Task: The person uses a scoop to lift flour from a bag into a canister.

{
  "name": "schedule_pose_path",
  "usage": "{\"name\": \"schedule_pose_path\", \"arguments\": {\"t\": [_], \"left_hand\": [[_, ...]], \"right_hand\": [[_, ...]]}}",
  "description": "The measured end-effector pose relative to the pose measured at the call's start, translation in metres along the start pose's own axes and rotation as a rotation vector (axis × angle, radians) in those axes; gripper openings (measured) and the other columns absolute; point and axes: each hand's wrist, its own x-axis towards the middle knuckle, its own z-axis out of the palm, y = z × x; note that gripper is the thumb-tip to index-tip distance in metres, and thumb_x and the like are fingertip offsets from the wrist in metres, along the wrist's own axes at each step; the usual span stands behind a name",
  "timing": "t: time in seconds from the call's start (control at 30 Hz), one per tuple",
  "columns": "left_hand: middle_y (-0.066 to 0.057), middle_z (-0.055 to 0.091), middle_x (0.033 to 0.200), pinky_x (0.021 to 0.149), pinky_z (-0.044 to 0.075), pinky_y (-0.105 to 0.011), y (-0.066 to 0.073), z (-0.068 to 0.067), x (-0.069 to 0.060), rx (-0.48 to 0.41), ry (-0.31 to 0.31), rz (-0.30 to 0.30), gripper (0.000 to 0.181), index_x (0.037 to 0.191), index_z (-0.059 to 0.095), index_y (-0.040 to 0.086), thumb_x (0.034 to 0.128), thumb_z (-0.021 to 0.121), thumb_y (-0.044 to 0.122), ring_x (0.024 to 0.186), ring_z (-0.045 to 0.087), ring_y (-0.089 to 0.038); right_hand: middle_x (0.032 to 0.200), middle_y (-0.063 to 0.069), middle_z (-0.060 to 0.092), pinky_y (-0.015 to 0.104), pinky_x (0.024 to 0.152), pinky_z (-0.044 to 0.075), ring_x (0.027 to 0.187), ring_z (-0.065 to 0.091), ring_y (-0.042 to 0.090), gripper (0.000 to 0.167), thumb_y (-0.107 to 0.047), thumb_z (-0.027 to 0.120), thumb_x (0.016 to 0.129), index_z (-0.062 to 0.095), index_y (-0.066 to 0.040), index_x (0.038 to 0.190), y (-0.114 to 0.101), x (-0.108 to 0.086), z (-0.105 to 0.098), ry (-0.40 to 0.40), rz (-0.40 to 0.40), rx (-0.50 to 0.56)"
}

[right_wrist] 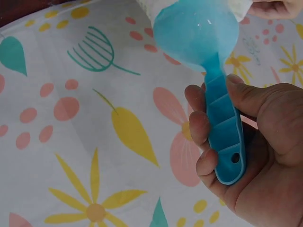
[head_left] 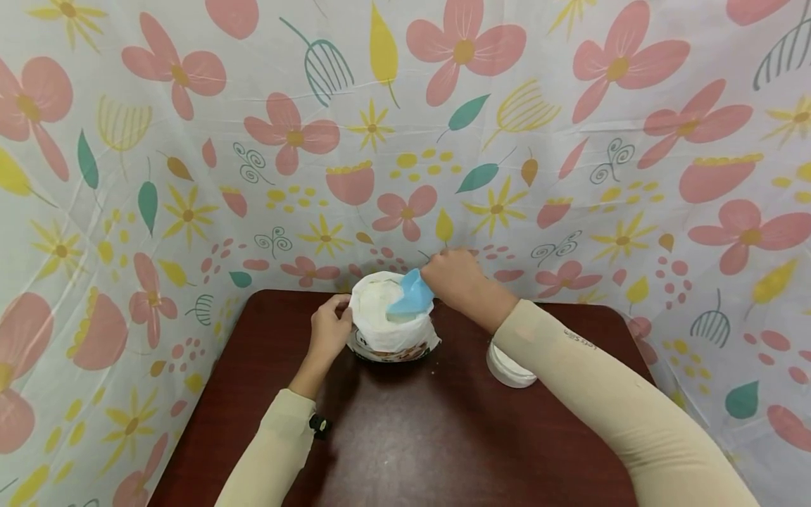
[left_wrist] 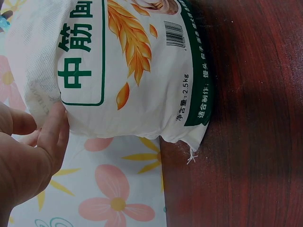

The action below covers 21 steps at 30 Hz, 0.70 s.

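Note:
A white printed flour bag (head_left: 389, 331) stands on the table with its top rolled down, and pale flour (head_left: 374, 299) fills it to near the rim. At the bag's left side my left hand (head_left: 331, 327) pinches the folded rim between thumb and fingers; the left wrist view shows this hand (left_wrist: 35, 146) against the bag (left_wrist: 137, 71). My right hand (head_left: 462, 282) grips the ribbed handle of a blue plastic scoop (right_wrist: 225, 123). The scoop's bowl (head_left: 413, 294) tilts over the bag's opening at the right rim. The bag's edge hides part of its tip.
A round white container (head_left: 510, 367) stands to the right, partly covered by my right sleeve (head_left: 570, 359). The dark wooden table (head_left: 405, 436) meets a flower-printed cloth (head_left: 405, 141) just behind the bag. A few white specks lie near the bag.

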Motion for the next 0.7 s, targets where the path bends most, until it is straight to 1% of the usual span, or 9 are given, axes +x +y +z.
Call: {"name": "schedule_pose_path", "arguments": {"t": [0.2, 0.43, 0.63, 0.7], "left_hand": [[-0.016, 0.073, 0.106, 0.064, 0.062, -0.026, 0.0, 0.0, 0.0, 0.008, 0.002, -0.002, 0.023, 0.121, 0.072, 0.004, 0.1014, 0.059, 0.006, 0.084, 0.072, -0.028], [-0.016, 0.072, 0.106, 0.063, 0.062, -0.025, -0.001, 0.0, 0.0, 0.015, 0.004, -0.007, 0.023, 0.121, 0.072, 0.004, 0.1017, 0.059, 0.006, 0.084, 0.072, -0.031], [-0.017, 0.072, 0.107, 0.065, 0.063, -0.028, -0.001, 0.0, 0.0, 0.003, 0.0, -0.01, 0.023, 0.121, 0.072, 0.004, 0.102, 0.059, 0.006, 0.084, 0.072, -0.032], [-0.016, 0.072, 0.107, 0.065, 0.064, -0.029, 0.0, 0.0, 0.0, 0.008, 0.0, -0.012, 0.023, 0.121, 0.072, 0.004, 0.1022, 0.059, 0.007, 0.084, 0.072, -0.03]], "right_hand": [[0.068, 0.009, 0.068, 0.042, 0.048, 0.056, 0.059, 0.062, 0.026, 0.029, 0.005, 0.068, 0.09, 0.073, -0.01, 0.066, -0.002, 0.001, 0.007, 0.002, 0.001, 0.006], [0.067, 0.008, 0.068, 0.039, 0.044, 0.054, 0.058, 0.062, 0.026, 0.026, 0.004, 0.071, 0.088, 0.074, -0.011, 0.068, -0.005, 0.0, 0.021, 0.085, -0.008, 0.018], [0.074, 0.009, 0.07, 0.04, 0.045, 0.052, 0.063, 0.064, 0.027, 0.019, 0.001, 0.071, 0.09, 0.077, -0.012, 0.078, -0.01, -0.002, 0.029, 0.085, -0.008, 0.026], [0.076, 0.01, 0.072, 0.039, 0.046, 0.053, 0.065, 0.065, 0.027, 0.017, 0.001, 0.071, 0.091, 0.078, -0.011, 0.082, -0.012, -0.002, 0.032, 0.102, -0.008, 0.041]]}}
